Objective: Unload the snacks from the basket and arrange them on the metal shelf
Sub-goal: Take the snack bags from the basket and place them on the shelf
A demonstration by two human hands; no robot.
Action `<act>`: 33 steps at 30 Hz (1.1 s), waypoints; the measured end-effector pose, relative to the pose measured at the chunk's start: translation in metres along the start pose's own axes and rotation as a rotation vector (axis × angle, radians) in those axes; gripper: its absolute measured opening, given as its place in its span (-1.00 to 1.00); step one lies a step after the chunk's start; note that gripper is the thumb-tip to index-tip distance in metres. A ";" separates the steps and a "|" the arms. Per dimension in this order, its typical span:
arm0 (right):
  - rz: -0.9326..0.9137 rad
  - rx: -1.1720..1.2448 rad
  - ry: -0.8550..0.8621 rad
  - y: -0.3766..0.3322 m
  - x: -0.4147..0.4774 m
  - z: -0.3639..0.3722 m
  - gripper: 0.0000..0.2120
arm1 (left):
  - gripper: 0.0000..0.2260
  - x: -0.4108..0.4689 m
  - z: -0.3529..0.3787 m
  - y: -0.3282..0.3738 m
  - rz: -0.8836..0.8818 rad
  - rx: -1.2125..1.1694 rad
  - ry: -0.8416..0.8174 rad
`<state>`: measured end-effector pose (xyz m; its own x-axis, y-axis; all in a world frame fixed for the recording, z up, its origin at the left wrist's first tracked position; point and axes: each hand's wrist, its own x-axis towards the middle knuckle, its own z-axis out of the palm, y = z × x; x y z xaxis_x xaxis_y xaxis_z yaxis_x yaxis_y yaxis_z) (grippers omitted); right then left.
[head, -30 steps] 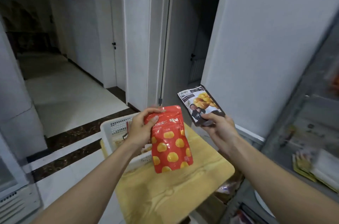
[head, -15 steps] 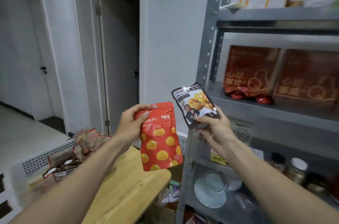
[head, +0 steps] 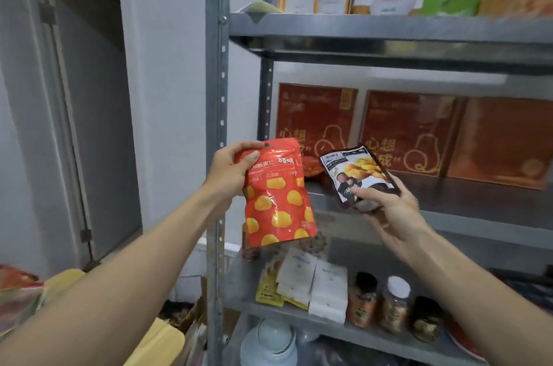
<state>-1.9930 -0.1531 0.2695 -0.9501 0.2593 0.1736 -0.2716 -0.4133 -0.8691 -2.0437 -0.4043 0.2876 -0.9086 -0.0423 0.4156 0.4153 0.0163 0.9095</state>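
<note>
In front of the metal shelf (head: 389, 33), I see my left hand (head: 230, 169) clamped on the top corner of a red snack pouch (head: 276, 195) that hangs upright before the shelf's front post. Just right of it, my right hand (head: 392, 213) grips a dark snack packet (head: 357, 169) by its lower end, tilted toward the middle tier, where red boxes (head: 413, 132) stand at the back.

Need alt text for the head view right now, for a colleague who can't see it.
Two bare hands hold snack pouches up before a grey metal shelf: left hand a red pouch, right hand a dark pouch. Red boxes stand on the middle tier.
</note>
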 end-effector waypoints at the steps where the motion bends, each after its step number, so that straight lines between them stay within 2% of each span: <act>1: -0.013 -0.011 0.024 -0.003 0.013 -0.007 -0.38 | -0.90 0.016 0.009 -0.003 -0.005 -0.001 -0.021; 7: -0.080 -0.052 0.135 -0.016 0.082 -0.036 -0.41 | -0.88 0.114 0.057 -0.026 -0.005 -0.042 -0.092; 11: -0.064 -0.135 0.214 -0.019 0.111 -0.044 -0.46 | -0.86 0.168 0.086 -0.043 -0.126 -0.079 -0.169; 19: 0.004 -0.250 0.289 -0.001 0.152 -0.051 -0.48 | -0.84 0.243 0.116 -0.087 -0.234 0.100 -0.274; 24: -0.014 -0.416 0.334 0.009 0.172 -0.063 -0.32 | -0.87 0.258 0.117 -0.111 -0.167 0.307 -0.293; 33: -0.059 -0.633 0.383 0.021 0.187 -0.073 -0.36 | -0.92 0.261 0.120 -0.127 -0.099 0.407 -0.331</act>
<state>-2.1654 -0.0491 0.2502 -0.7853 0.5994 0.1553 -0.0704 0.1627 -0.9842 -2.3392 -0.2975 0.2804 -0.9355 0.2533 0.2462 0.3353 0.4172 0.8447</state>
